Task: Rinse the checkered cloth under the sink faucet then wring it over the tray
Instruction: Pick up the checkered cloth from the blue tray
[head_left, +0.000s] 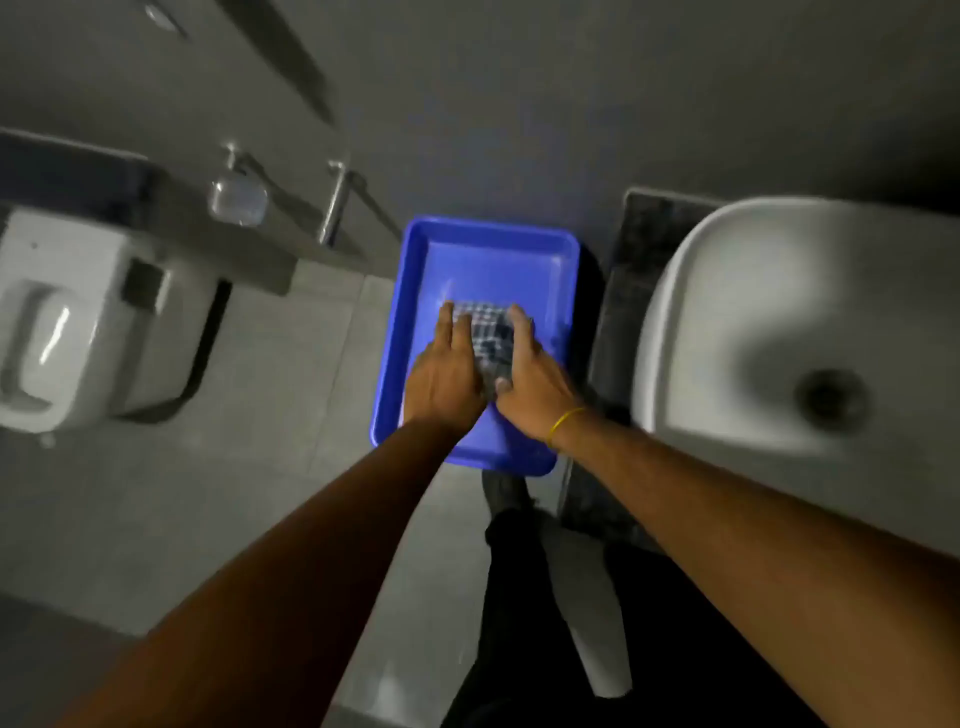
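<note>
A blue plastic tray (488, 249) sits in the middle of the view, left of the white sink basin (737, 322). Over the tray's middle, the checkered cloth (488, 338) is bunched between my two hands. My left hand (447, 369) grips its left side with fingers pointing away from me. My right hand (530, 379), with a yellow band at the wrist, grips its right side. Most of the cloth is hidden by my fingers. No faucet is visible.
A dark stone counter (628, 291) runs between the tray and the sink, whose drain (831, 397) is at the right. A white toilet (67, 322) stands at the left, with metal wall fittings (335, 202) behind. Grey tiled floor and my dark-trousered leg (519, 597) lie below.
</note>
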